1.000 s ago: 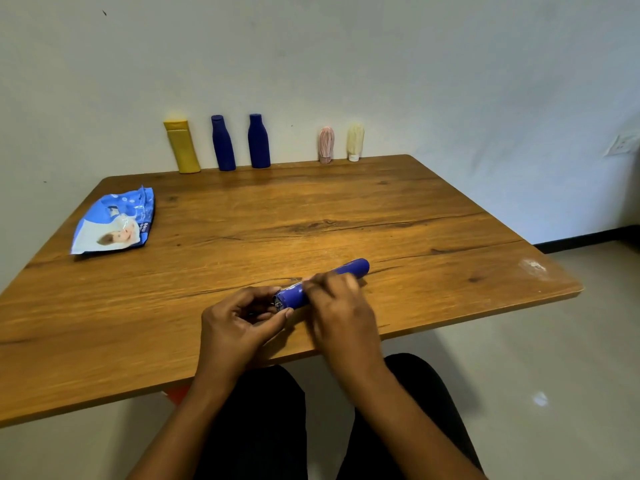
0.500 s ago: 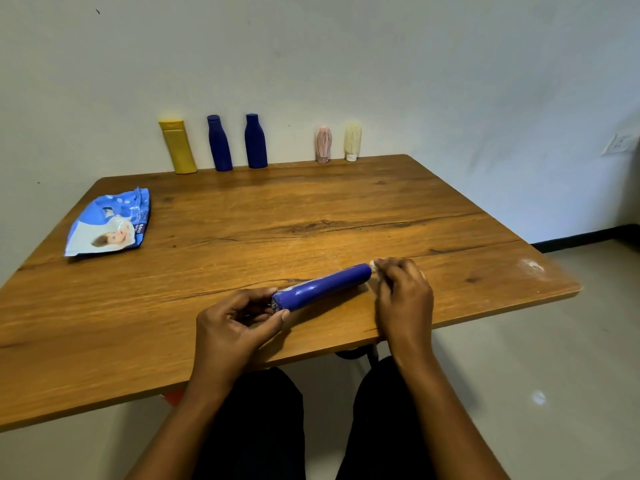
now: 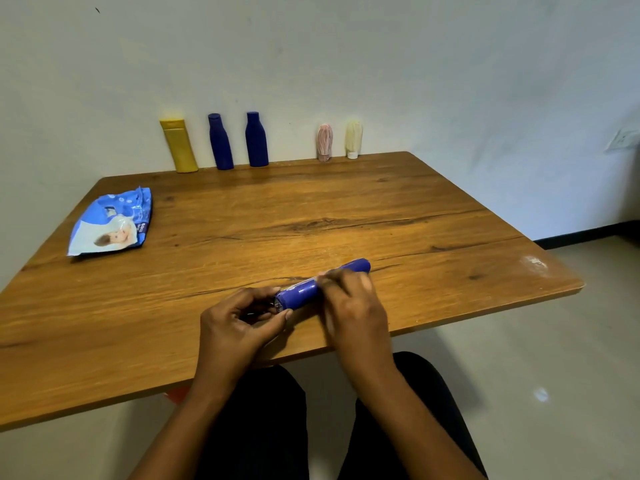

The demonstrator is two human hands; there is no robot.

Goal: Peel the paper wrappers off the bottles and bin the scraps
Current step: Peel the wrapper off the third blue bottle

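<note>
Head view, near to far.

(a) The person's legs (image 3: 273, 427), in dark cloth, lie under the near edge of the wooden table (image 3: 346, 209), at 6 o'clock.

(b) Left hand (image 3: 239, 323), at 6 o'clock on the table: thumb and fingers are curled in around the base end of the blue bottle (image 3: 299, 292) and pinch it.

(c) Right hand (image 3: 353, 306), just toward 3 o'clock of the left hand: the fingers are bent over the bottle's middle and grip it from above. The hand is blurred, so whether any paper lies between the fingertips cannot be told.

(d) The blue bottle lies on its side on the table by the near edge, held between both hands. Its base points to 8 o'clock. Its capped end points to 2 o'clock and shows beyond the right hand's knuckles.

(e) A blue and white pouch (image 3: 110, 223) lies flat near the table's left edge, at 10 o'clock, well apart from the hands.

(f) Five containers stand upright in a row along the far edge, at 12 o'clock, against the white wall (image 3: 381, 64). From 11 o'clock toward 1 o'clock these are a yellow bottle (image 3: 178, 145), a first dark blue bottle (image 3: 220, 142), a second dark blue bottle (image 3: 256, 139), a pink tube (image 3: 325, 142) and a cream tube (image 3: 354, 138). The two tubes stand cap down.
</note>
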